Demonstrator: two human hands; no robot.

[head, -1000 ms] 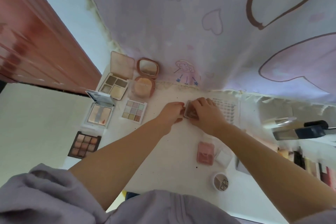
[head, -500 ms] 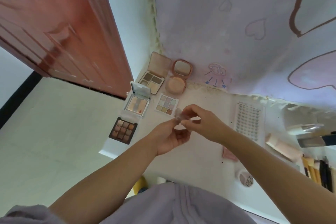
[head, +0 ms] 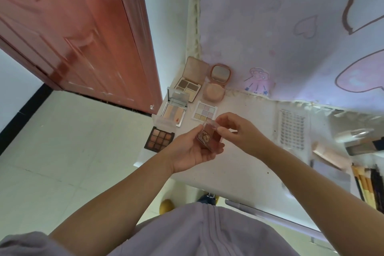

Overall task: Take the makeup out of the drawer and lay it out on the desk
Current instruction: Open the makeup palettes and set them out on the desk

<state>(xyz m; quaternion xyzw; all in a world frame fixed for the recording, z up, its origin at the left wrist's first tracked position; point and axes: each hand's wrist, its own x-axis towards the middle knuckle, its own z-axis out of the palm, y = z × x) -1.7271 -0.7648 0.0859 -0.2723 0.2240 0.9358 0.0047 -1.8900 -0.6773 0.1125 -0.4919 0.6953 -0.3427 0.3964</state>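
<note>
Now the left hand (head: pixel 194 153) cradles a small clear-cased eyeshadow palette (head: pixel 209 137) above the white worktop (head: pixel 239 164), fingers curled under it, while the right hand (head: pixel 241 133) pinches its open clear lid between thumb and fingertips. Behind them, laid open on the worktop, sit a brown nine-pan palette (head: pixel 159 139), a pastel nine-pan palette (head: pixel 204 111), a round powder compact (head: pixel 216 85) and a sheet of false lashes (head: pixel 292 131).

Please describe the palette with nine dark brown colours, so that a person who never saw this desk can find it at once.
Start at the red door and go to the desk corner nearest to it. The brown palette lies at this edge, in front of the open compact with a mirror lid. Only this one has dark brown squares; the pastel palette is pale.
</note>
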